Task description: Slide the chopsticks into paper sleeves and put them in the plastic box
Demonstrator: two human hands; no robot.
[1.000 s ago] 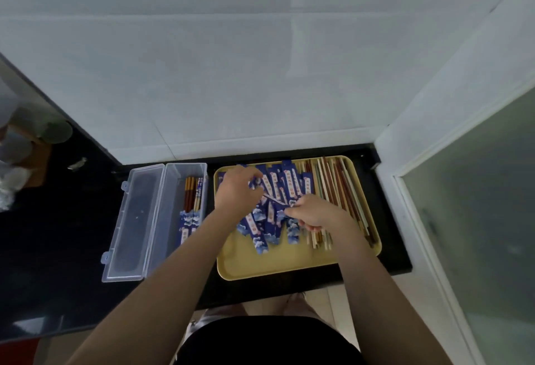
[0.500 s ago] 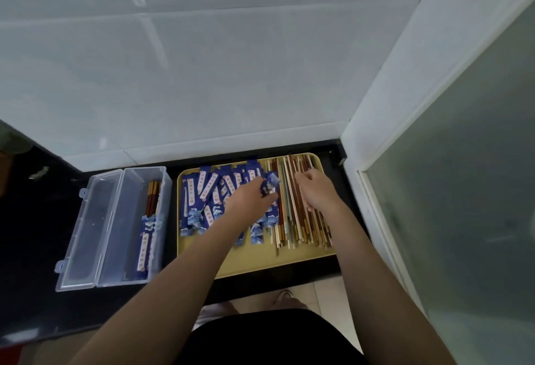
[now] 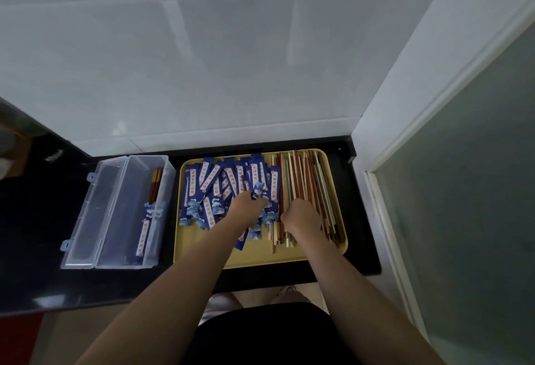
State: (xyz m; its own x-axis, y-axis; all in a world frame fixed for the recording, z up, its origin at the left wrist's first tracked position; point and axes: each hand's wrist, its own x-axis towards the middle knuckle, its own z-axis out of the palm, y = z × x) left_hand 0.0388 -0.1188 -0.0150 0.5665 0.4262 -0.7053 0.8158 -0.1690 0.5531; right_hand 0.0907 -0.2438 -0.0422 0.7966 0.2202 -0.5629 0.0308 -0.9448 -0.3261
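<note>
— Layout, big to small?

— Black counter (image 3: 34,249); yellow tray (image 3: 260,257); plastic box (image 3: 115,214) open just left of it, a few sleeved pairs inside. On the tray: paper sleeves (image 3: 214,182) left, bare chopsticks (image 3: 307,176) right.

— Your hands?

— My left hand (image 3: 246,209) pinches one sleeve. My right hand (image 3: 302,217) rests on the chopsticks, fingers curled; whether they grip, I cannot tell.

— Risk?

— Lifting mismatched sticks from that mixed pile; crumpling the sleeve's mouth.

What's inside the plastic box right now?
The plastic box holds sleeved chopsticks along its right wall, brown ends sticking out of blue paper. The exact count can't be told. Its lid lies open to the left.
</note>
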